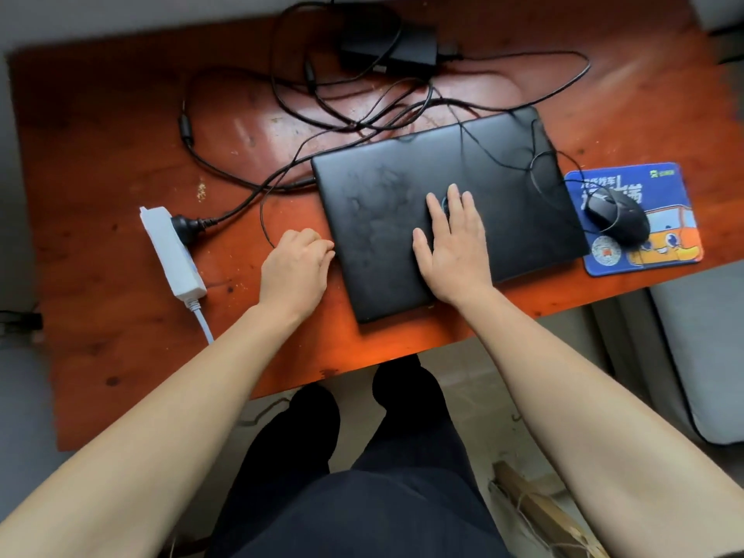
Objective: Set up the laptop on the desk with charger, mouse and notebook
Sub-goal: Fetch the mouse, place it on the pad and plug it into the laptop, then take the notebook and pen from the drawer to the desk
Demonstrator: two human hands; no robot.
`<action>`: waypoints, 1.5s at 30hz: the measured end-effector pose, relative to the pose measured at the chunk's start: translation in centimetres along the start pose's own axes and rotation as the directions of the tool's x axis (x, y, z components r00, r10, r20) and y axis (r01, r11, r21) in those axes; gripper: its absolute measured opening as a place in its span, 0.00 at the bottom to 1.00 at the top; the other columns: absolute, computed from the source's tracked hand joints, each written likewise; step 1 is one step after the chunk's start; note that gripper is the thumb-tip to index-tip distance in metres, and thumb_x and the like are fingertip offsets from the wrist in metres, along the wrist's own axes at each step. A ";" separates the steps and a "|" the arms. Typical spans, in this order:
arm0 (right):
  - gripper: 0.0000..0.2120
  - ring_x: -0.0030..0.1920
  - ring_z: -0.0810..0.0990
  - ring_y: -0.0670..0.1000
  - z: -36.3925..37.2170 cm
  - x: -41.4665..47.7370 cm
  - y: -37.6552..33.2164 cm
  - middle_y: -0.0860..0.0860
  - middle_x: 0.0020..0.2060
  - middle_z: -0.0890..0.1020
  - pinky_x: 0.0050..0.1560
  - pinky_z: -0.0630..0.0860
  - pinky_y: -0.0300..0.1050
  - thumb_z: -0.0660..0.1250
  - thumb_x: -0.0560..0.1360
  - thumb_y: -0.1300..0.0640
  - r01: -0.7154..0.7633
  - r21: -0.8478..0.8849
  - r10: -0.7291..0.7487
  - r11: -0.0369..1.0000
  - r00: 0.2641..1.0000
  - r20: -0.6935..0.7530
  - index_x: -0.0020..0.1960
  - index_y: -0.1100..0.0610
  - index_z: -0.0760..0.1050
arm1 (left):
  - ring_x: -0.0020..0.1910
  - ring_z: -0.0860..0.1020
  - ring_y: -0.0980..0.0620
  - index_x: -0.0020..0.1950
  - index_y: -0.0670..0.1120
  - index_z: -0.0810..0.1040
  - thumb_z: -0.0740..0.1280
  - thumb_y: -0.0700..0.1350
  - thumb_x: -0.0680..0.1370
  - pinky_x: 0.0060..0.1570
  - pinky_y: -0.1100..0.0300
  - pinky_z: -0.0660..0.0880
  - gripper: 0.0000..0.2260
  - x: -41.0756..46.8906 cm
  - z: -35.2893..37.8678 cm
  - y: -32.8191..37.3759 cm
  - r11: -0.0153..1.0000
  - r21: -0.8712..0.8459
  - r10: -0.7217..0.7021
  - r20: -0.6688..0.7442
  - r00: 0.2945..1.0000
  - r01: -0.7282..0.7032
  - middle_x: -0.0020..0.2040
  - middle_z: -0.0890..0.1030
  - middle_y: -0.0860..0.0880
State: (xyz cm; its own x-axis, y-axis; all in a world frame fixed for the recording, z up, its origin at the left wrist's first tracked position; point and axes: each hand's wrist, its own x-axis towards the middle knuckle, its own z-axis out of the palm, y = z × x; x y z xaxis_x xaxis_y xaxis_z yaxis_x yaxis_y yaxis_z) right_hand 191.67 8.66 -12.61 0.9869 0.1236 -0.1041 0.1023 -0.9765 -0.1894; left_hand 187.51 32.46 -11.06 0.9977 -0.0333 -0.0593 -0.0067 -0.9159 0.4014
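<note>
A closed black laptop [386, 203] lies tilted on the reddish wooden desk [104, 147]. My right hand [453, 241] rests flat on its lid with straight fingers. My left hand [296, 265] sits at the laptop's left edge, fingers curled at the side; whether it grips anything is hidden. The black charger brick [388, 50] lies at the back among tangled cables [306, 110]. Its plug [189, 224] sits in a white power strip [171, 251] on the left. A black mouse [618, 215] rests on a blue mouse pad [660, 195] to the right.
The mouse cable [535, 171] loops over the laptop's right corner. My legs in dark trousers [362, 457] are under the desk's front edge. A grey cushion or seat [700, 356] stands at the right, and cardboard [543, 513] lies on the floor.
</note>
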 end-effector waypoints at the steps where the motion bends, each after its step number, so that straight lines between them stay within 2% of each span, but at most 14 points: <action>1: 0.30 0.81 0.50 0.63 -0.4 0.0 -0.2 0.61 0.81 0.53 0.79 0.51 0.57 0.55 0.84 0.45 -0.008 -0.003 0.008 1.000 0.999 0.052 0.81 0.57 0.57 | 0.53 0.75 0.43 0.57 0.45 0.82 0.64 0.46 0.81 0.47 0.48 0.77 0.10 0.4 -0.4 0.6 0.998 -0.020 -0.051 0.021 0.998 0.051 0.53 0.81 0.47; 3: 0.30 0.80 0.51 0.62 -1.8 -0.4 -0.9 0.61 0.81 0.54 0.79 0.51 0.56 0.55 0.84 0.44 -0.033 0.029 0.029 0.999 0.988 0.151 0.81 0.57 0.57 | 0.57 0.75 0.42 0.60 0.46 0.80 0.62 0.47 0.81 0.52 0.47 0.75 0.11 1.2 -2.1 1.6 0.991 -0.043 -0.129 0.018 0.992 0.129 0.57 0.80 0.46; 5: 0.29 0.79 0.56 0.60 -4.1 -0.8 -1.1 0.60 0.80 0.58 0.78 0.55 0.54 0.55 0.84 0.43 -0.050 0.092 0.033 0.994 0.984 0.178 0.79 0.57 0.61 | 0.59 0.74 0.40 0.62 0.44 0.78 0.63 0.48 0.80 0.55 0.46 0.74 0.14 1.8 -4.9 3.0 0.995 -0.023 -0.103 -0.031 0.994 0.102 0.60 0.79 0.43; 10: 0.30 0.79 0.57 0.59 -10.2 0.1 -0.6 0.60 0.80 0.59 0.78 0.56 0.55 0.55 0.83 0.41 0.043 0.109 -0.044 0.993 0.999 0.011 0.79 0.56 0.63 | 0.61 0.74 0.36 0.64 0.41 0.78 0.66 0.51 0.79 0.54 0.41 0.74 0.18 2.4 -12.1 5.0 0.989 0.143 -0.001 -0.242 0.970 0.036 0.65 0.76 0.38; 14: 0.31 0.80 0.56 0.61 -14.8 3.6 -0.2 0.62 0.80 0.58 0.78 0.55 0.57 0.58 0.82 0.40 0.212 0.124 -0.189 0.969 0.966 -0.174 0.79 0.57 0.63 | 0.69 0.69 0.37 0.69 0.43 0.74 0.57 0.57 0.79 0.62 0.41 0.68 0.25 2.4 -15.6 6.2 0.970 0.146 -0.122 -0.398 0.909 0.194 0.71 0.70 0.38; 19: 0.34 0.81 0.49 0.62 -17.1 5.4 0.2 0.63 0.81 0.51 0.80 0.51 0.59 0.59 0.81 0.38 0.409 0.143 -0.370 0.901 0.898 -0.236 0.80 0.55 0.59 | 0.76 0.59 0.39 0.77 0.48 0.64 0.51 0.62 0.80 0.70 0.39 0.60 0.29 -2.0 -15.1 8.7 0.863 0.107 -0.404 -0.439 0.802 0.493 0.78 0.59 0.38; 24: 0.31 0.79 0.59 0.65 -17.7 4.8 -5.3 0.65 0.78 0.59 0.76 0.59 0.63 0.65 0.81 0.47 0.632 0.258 -0.581 0.731 0.775 -0.249 0.78 0.61 0.64 | 0.76 0.57 0.39 0.78 0.50 0.59 0.47 0.64 0.81 0.70 0.36 0.59 0.30 -8.9 -16.7 10.4 0.719 0.065 -0.571 -0.511 0.642 0.692 0.79 0.56 0.39; 30: 0.33 0.79 0.56 0.65 -18.2 -7.1 -18.5 0.66 0.79 0.57 0.78 0.56 0.60 0.62 0.81 0.43 0.836 0.358 -0.836 0.415 0.506 -0.213 0.80 0.59 0.61 | 0.75 0.60 0.37 0.78 0.49 0.58 0.49 0.63 0.81 0.68 0.36 0.62 0.30 -28.2 -20.9 13.0 0.403 0.006 -0.651 -0.701 0.291 0.915 0.78 0.58 0.38; 32: 0.33 0.80 0.55 0.65 -18.7 -12.4 -21.6 0.65 0.79 0.56 0.78 0.56 0.60 0.62 0.81 0.42 0.880 0.371 -0.891 0.298 0.396 -0.223 0.80 0.58 0.60 | 0.74 0.60 0.36 0.78 0.47 0.60 0.49 0.62 0.81 0.68 0.35 0.62 0.30 -35.4 -21.2 14.6 0.279 -0.036 -0.656 -0.737 0.163 0.960 0.77 0.59 0.37; 33: 0.34 0.80 0.54 0.64 -19.1 -16.6 -23.3 0.65 0.80 0.56 0.78 0.56 0.60 0.61 0.81 0.41 0.905 0.372 -0.926 0.205 0.302 -0.226 0.80 0.57 0.60 | 0.74 0.60 0.36 0.78 0.47 0.60 0.50 0.62 0.80 0.68 0.35 0.62 0.30 -40.4 -21.2 16.1 0.190 -0.083 -0.643 -0.763 0.060 0.978 0.77 0.59 0.36; 38: 0.35 0.81 0.50 0.62 -20.8 -34.1 -27.2 0.62 0.81 0.52 0.79 0.51 0.60 0.55 0.81 0.36 0.928 0.352 -0.966 -0.119 -0.027 -0.255 0.82 0.53 0.55 | 0.74 0.61 0.35 0.77 0.45 0.61 0.53 0.60 0.81 0.68 0.36 0.62 0.29 -58.3 -19.3 22.6 -0.082 -0.257 -0.561 -0.787 -0.258 0.963 0.77 0.59 0.36; 41: 0.35 0.81 0.48 0.61 -20.8 -45.9 -27.7 0.61 0.81 0.51 0.78 0.49 0.60 0.54 0.81 0.35 0.895 0.354 -0.948 -0.270 -0.182 -0.261 0.82 0.51 0.52 | 0.74 0.61 0.35 0.77 0.46 0.61 0.51 0.61 0.81 0.68 0.36 0.62 0.29 -68.6 -16.5 26.9 -0.188 -0.340 -0.536 -0.751 -0.386 0.921 0.77 0.59 0.36; 43: 0.35 0.81 0.47 0.61 -20.3 -55.4 -27.2 0.61 0.81 0.50 0.79 0.48 0.60 0.55 0.82 0.36 0.844 0.350 -0.909 -0.406 -0.334 -0.249 0.82 0.52 0.52 | 0.75 0.60 0.36 0.78 0.47 0.61 0.51 0.61 0.81 0.69 0.36 0.61 0.29 -76.0 -13.9 30.9 -0.274 -0.409 -0.501 -0.712 -0.492 0.871 0.78 0.59 0.37; 45: 0.35 0.81 0.46 0.61 -20.0 -62.4 -26.4 0.61 0.81 0.50 0.80 0.48 0.61 0.55 0.81 0.37 0.802 0.350 -0.875 -0.484 -0.430 -0.223 0.82 0.52 0.53 | 0.75 0.60 0.37 0.77 0.47 0.61 0.52 0.61 0.81 0.69 0.37 0.61 0.29 -81.4 -12.0 34.4 -0.341 -0.435 -0.457 -0.698 -0.551 0.833 0.78 0.59 0.38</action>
State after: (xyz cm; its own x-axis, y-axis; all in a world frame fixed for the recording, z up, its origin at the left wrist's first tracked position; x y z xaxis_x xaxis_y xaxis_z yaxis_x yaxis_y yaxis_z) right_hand 129.88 23.23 18.39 -0.4861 0.7618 0.4282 0.6985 0.6332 -0.3335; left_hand 106.91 8.50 18.56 -0.4998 0.7162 0.4871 0.8632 0.4583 0.2118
